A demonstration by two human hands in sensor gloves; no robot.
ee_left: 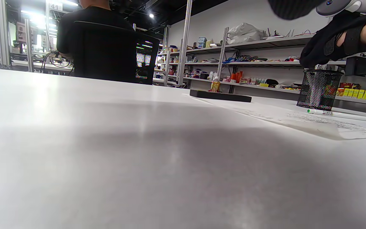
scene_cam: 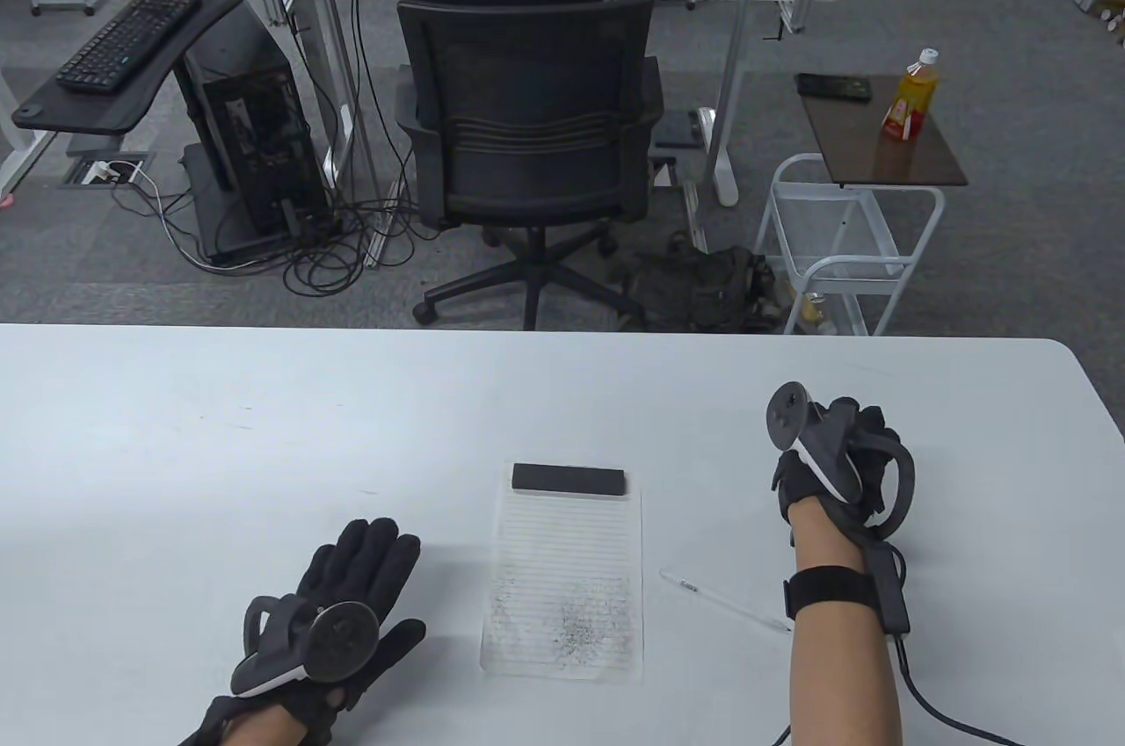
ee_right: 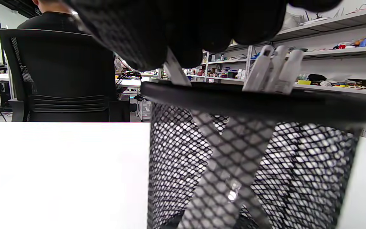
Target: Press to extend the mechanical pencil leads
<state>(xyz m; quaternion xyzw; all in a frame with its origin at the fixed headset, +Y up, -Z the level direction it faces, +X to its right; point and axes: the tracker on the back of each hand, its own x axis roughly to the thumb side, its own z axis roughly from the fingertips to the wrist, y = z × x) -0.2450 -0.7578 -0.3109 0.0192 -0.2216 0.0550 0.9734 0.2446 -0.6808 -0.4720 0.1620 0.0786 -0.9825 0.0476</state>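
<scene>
The right hand [scene_cam: 839, 456] reaches into a mesh cup [ee_right: 249, 159] of pencils [ee_right: 275, 73], seemingly picking one; whether its grip has closed on one cannot be told. The left hand [scene_cam: 338, 605] lies flat and open on the desk [scene_cam: 176, 447]. Another pencil [scene_cam: 725, 599] lies beside the paper [scene_cam: 567, 579]; next comes lifting one out and clicking its top.

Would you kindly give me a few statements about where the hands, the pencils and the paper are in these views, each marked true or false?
1. The right hand is over a black mesh pencil cup. True.
2. The left hand holds a pencil. False: it lies flat on the table, holding nothing.
3. A white mechanical pencil lies on the table right of the lined paper. True.
4. The mesh cup is empty. False: several pale pencils stand in it.
5. A black bar lies on the paper's far end. True.
</scene>
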